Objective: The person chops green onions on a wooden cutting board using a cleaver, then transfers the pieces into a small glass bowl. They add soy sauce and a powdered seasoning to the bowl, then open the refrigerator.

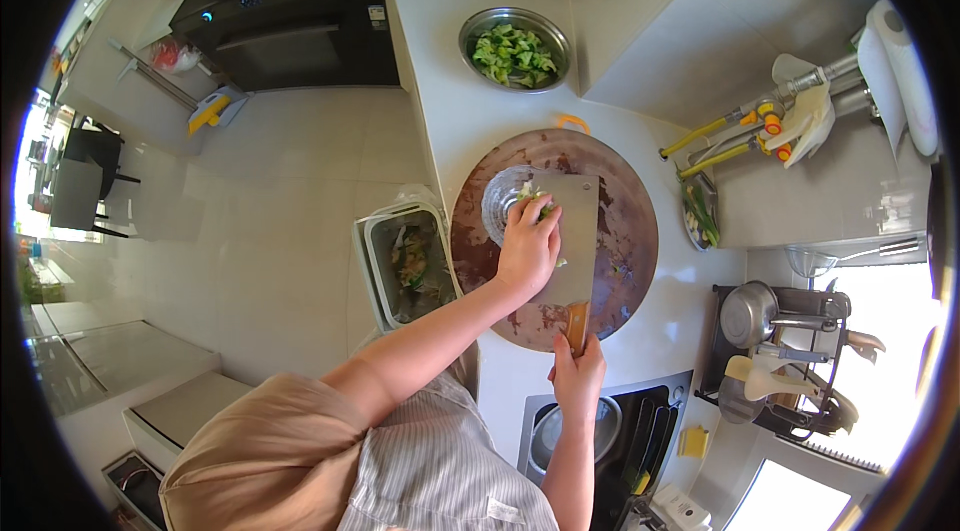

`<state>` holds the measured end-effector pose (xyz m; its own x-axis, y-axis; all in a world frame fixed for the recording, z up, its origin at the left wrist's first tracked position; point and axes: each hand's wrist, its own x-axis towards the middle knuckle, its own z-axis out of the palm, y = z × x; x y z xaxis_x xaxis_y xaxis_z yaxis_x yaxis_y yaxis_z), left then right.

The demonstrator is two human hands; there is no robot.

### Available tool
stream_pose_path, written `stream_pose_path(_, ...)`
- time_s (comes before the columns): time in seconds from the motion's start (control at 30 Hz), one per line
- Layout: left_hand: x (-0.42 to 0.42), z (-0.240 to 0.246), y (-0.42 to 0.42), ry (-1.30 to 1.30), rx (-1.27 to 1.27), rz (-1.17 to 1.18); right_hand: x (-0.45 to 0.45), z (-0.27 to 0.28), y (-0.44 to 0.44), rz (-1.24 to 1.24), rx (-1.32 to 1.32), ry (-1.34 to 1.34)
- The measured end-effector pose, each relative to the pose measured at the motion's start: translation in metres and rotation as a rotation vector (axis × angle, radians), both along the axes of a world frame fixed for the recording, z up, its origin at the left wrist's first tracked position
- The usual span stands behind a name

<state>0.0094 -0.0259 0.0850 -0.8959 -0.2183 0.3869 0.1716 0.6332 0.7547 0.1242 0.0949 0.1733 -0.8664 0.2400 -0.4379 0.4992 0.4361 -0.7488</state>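
Observation:
My right hand [577,373] grips the wooden handle of a cleaver [574,246], whose broad blade lies flat over a round wooden chopping board [630,231]. My left hand [531,246] is on the blade near its left edge, the fingertips at chopped pale-green vegetable pieces [534,193]. Whether the fingers pinch any pieces I cannot tell. Partly under the blade's left edge is a clear glass bowl [499,204]. A few small green bits are stuck to the blade and the board.
Beyond the board stands a steel bowl [515,14] of cut greens. A scrap bin [375,268] adjoins the counter's left edge. To the right are a plate of scallions [701,212], yellow gas pipes [709,133] and a utensil rack [780,291]. The sink [536,418] is near my right forearm.

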Motion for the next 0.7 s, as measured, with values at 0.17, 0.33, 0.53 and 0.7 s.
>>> stream_pose_path(0.17,-0.021,-0.018,-0.007,-0.043,0.125,0.128,-0.001,-0.001,-0.007,0.024,0.068,0.044)
stream_pose_path(0.33,-0.034,-0.028,-0.012,-0.097,0.298,0.198,0.002,0.003,-0.006,0.015,0.13,0.065)
stream_pose_path(0.53,-0.026,-0.014,-0.019,0.03,0.283,0.008,0.003,0.0,-0.004,-0.007,0.129,0.118)
stream_pose_path(0.7,-0.015,0.008,-0.009,0.167,0.12,-0.175,0.002,0.005,-0.008,-0.005,0.11,0.137)
